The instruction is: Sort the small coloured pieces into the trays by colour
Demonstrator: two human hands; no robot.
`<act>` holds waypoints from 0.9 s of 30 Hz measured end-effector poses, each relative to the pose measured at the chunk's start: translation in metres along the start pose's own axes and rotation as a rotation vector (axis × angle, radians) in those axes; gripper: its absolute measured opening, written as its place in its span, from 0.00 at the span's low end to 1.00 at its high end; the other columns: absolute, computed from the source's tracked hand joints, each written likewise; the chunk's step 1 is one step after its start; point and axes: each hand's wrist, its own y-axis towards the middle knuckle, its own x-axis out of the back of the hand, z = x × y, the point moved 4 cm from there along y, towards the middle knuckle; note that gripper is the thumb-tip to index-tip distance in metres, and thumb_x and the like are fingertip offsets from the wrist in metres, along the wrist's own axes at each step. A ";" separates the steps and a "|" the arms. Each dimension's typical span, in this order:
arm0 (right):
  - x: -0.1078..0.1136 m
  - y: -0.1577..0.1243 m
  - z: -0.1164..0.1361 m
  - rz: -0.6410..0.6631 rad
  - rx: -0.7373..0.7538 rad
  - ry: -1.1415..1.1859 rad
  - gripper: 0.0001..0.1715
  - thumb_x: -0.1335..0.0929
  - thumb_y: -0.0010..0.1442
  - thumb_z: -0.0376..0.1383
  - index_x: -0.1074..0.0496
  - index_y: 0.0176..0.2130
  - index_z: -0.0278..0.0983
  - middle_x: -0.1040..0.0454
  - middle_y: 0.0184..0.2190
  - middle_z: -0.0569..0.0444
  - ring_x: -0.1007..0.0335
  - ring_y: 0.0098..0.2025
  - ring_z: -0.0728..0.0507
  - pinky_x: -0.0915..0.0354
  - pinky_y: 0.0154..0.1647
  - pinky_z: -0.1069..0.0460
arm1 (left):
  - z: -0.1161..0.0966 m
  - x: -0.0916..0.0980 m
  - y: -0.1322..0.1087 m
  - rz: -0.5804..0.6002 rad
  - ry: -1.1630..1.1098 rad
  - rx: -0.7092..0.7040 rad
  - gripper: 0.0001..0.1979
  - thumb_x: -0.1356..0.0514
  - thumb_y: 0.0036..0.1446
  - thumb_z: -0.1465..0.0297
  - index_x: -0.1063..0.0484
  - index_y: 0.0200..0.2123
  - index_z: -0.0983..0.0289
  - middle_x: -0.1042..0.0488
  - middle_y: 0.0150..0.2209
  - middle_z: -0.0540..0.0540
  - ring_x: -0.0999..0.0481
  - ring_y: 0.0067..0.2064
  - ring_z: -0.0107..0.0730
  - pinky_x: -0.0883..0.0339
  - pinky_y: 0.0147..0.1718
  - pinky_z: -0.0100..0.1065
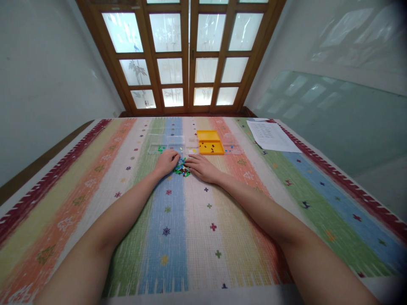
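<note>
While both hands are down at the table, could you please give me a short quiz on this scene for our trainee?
1. Multiple choice: how do the pieces in the orange box look? (a) bright green (b) dark (c) white
2. True or false: the white paper sheet lies to the right of the orange box.
3. Open question: what lies on the striped cloth between the left hand and the right hand?

Key: 1. b. 2. True. 3. A loose pile of small mixed-colour bits.
</note>
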 end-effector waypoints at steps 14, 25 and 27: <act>0.008 -0.002 -0.003 -0.139 0.003 -0.061 0.17 0.34 0.74 0.36 0.21 0.57 0.39 0.23 0.56 0.45 0.32 0.63 0.35 0.37 0.66 0.37 | -0.001 0.000 -0.001 0.000 0.002 0.014 0.17 0.46 0.72 0.63 0.21 0.35 0.62 0.23 0.35 0.56 0.26 0.41 0.40 0.34 0.44 0.40; 0.004 0.003 0.008 -0.025 0.038 -0.002 0.19 0.36 0.76 0.39 0.21 0.59 0.44 0.22 0.57 0.48 0.34 0.66 0.37 0.42 0.70 0.35 | -0.002 0.001 -0.001 0.003 -0.003 0.011 0.18 0.47 0.72 0.63 0.21 0.35 0.61 0.23 0.35 0.56 0.26 0.41 0.40 0.35 0.44 0.40; 0.004 0.003 0.007 -0.029 0.042 0.012 0.19 0.36 0.75 0.39 0.21 0.59 0.44 0.22 0.58 0.48 0.34 0.65 0.37 0.41 0.69 0.35 | -0.002 0.001 -0.001 0.006 -0.005 0.017 0.18 0.47 0.72 0.62 0.21 0.35 0.61 0.23 0.35 0.56 0.26 0.41 0.40 0.34 0.45 0.40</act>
